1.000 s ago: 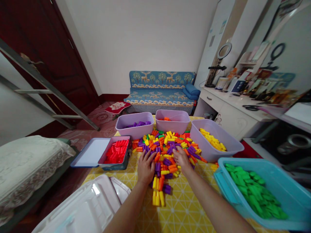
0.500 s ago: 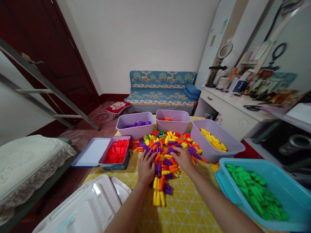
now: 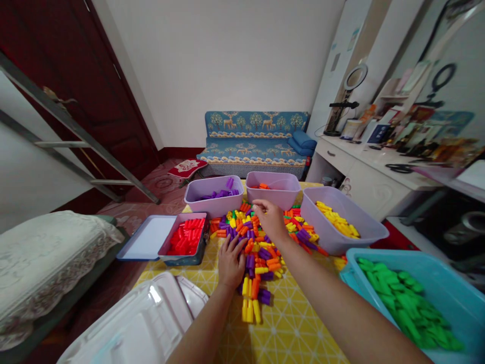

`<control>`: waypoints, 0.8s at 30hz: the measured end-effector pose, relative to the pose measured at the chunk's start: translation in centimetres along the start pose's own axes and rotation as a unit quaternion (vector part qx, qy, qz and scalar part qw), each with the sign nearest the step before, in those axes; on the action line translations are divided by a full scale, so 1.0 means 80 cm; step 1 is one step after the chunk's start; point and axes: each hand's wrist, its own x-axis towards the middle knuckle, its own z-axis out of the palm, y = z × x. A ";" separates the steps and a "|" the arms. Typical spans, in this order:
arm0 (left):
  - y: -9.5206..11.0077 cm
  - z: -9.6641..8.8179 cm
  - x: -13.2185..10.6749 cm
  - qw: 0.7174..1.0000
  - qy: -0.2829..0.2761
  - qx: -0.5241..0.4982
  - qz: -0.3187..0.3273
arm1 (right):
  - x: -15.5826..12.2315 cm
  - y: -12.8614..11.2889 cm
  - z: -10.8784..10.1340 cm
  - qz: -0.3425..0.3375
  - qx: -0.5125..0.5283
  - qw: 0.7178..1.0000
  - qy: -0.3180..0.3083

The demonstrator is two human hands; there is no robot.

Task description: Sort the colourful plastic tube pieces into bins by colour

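Note:
A heap of small plastic pegs (image 3: 261, 242) in purple, orange, yellow, red and green lies on the yellow tablecloth (image 3: 288, 323). My left hand (image 3: 231, 258) rests flat on the heap's near left edge with its fingers spread. My right hand (image 3: 270, 218) is raised over the far side of the heap, fingers loosely bent and pointing left, and I see nothing in them. To its left, a purple peg (image 3: 230, 182) stands out above the pegs in the left lilac bin (image 3: 214, 194).
A middle lilac bin (image 3: 273, 188) holds a few orange pegs, and a right lilac bin (image 3: 341, 220) holds yellow ones. The teal tub (image 3: 424, 298) holds green pegs, the tin (image 3: 184, 241) red ones. A white lid (image 3: 132, 328) lies near left.
My right hand lifted off the heap and moved away and left toward the lilac bins. A purple peg now shows above the left bin. My left hand stayed put.

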 end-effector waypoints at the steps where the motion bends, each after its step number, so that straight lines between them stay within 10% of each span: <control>1: 0.000 0.000 0.000 1.000 0.001 0.000 0.000 | -0.013 0.009 0.001 0.007 0.003 1.000 -0.013; 10: -0.005 0.005 -0.001 1.000 0.003 0.006 0.004 | -0.139 0.132 -0.036 0.009 -0.246 0.968 -0.046; 24: -0.003 0.003 0.000 1.000 0.007 0.014 0.009 | -0.158 0.165 -0.042 -0.072 -0.440 0.890 -0.101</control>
